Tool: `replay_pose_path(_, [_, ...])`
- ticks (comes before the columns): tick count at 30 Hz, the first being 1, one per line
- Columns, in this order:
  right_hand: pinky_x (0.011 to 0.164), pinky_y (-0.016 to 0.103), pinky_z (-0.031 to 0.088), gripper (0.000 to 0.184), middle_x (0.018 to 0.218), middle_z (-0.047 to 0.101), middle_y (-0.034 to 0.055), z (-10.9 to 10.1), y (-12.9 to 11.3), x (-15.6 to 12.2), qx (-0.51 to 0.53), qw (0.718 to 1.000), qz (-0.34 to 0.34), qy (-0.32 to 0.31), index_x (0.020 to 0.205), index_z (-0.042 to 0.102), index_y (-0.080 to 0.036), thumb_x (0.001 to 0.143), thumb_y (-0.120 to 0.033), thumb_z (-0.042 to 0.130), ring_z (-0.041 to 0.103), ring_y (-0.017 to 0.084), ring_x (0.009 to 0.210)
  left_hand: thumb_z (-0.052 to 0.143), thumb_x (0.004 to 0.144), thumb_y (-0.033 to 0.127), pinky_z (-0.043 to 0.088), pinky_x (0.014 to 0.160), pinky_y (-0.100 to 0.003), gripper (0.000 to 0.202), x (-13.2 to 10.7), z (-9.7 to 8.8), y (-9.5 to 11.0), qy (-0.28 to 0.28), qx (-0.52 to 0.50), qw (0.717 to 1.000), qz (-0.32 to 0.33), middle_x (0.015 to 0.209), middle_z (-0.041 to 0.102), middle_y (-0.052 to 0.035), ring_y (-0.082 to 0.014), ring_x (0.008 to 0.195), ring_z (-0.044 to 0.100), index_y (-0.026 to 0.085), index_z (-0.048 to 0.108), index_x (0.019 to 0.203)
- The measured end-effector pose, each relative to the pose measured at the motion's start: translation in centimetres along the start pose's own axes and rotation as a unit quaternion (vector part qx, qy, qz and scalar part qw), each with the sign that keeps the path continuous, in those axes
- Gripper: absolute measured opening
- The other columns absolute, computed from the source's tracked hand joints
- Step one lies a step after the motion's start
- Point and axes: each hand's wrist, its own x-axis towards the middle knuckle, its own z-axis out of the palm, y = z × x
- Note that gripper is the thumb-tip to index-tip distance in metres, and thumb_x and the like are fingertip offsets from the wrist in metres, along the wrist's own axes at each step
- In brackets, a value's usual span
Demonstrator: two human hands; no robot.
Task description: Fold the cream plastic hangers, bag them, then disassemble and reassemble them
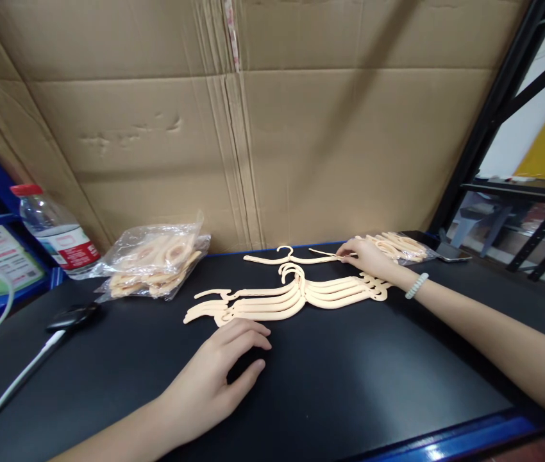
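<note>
One bottle and a bagged pile stand left; one bag lies behind the right hand, whose grip pinches one rear hanger. About four hangers overlap mid-surface; the left hand is released.

Single-strand bracelet of pale, rounded beads around the right wrist, both forearms bare.

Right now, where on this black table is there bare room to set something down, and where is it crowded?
Bare tabletop shows in front of the hanger stack, between the left hand and right forearm; another patch lies between the black device and left forearm. Crowded: the back right, where the right hand, single hanger and right bag sit close together.
</note>
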Motion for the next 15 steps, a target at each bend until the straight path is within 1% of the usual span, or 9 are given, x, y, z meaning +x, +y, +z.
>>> replay_pose_path(3, [0.077, 0.034, 0.048, 0.015, 0.083, 0.073, 0.007, 0.0, -0.2, 0.0, 0.005, 0.999, 0.019, 0.042, 0.081, 0.071, -0.017, 0.08, -0.019, 0.056, 0.064, 0.02, 0.077, 0.05, 0.089, 0.017, 0.052, 0.092, -0.035, 0.019, 0.0, 0.0, 0.0, -0.002, 0.002, 1.0, -0.003, 0.112, 0.065, -0.0068, -0.0224, 0.106, 0.061, 0.024, 0.062, 0.102])
replay_pose_path(6, [0.071, 0.034, 0.047, 0.017, 0.079, 0.07, 0.0077, -0.3, -0.3, -0.2, 0.02, 0.994, 0.045, 0.097, 0.083, 0.069, -0.015, 0.079, -0.021, 0.053, 0.062, 0.02, 0.072, 0.049, 0.09, 0.018, 0.051, 0.093, -0.036, 0.019, -0.1, 0.1, -0.1, -0.005, -0.004, 1.0, -0.01, 0.113, 0.065, -0.0069, -0.022, 0.108, 0.061, 0.024, 0.062, 0.103])
replay_pose_path(10, [0.069, 0.035, 0.047, 0.015, 0.071, 0.065, 0.0058, -0.9, -0.7, -0.3, 0.068, 0.982, 0.074, 0.161, 0.081, 0.066, -0.016, 0.075, -0.024, 0.055, 0.06, 0.02, 0.068, 0.05, 0.091, 0.02, 0.05, 0.094, -0.036, 0.017, 0.0, -0.1, 0.0, 0.012, -0.041, 0.999, -0.031, 0.112, 0.066, -0.0062, -0.0218, 0.107, 0.061, 0.024, 0.062, 0.102])
replay_pose_path(13, [0.066, 0.034, 0.049, 0.017, 0.073, 0.065, 0.0072, -0.9, -1.9, -0.2, 0.139, 0.967, 0.098, 0.189, 0.08, 0.064, -0.015, 0.075, -0.029, 0.056, 0.062, 0.019, 0.069, 0.052, 0.091, 0.024, 0.051, 0.092, -0.037, 0.016, 0.4, -0.3, 0.3, 0.029, -0.111, 0.991, -0.071, 0.106, 0.068, -0.0062, -0.0218, 0.102, 0.064, 0.022, 0.063, 0.101])
replay_pose_path(15, [0.063, 0.032, 0.051, 0.02, 0.073, 0.066, 0.0071, -0.6, -3.7, -0.3, 0.195, 0.958, 0.104, 0.181, 0.082, 0.063, -0.015, 0.077, -0.033, 0.056, 0.062, 0.018, 0.066, 0.054, 0.091, 0.03, 0.053, 0.088, -0.036, 0.017, 0.7, -0.2, 0.6, 0.029, -0.199, 0.974, -0.105, 0.103, 0.068, -0.0068, -0.0212, 0.097, 0.065, 0.021, 0.063, 0.102])
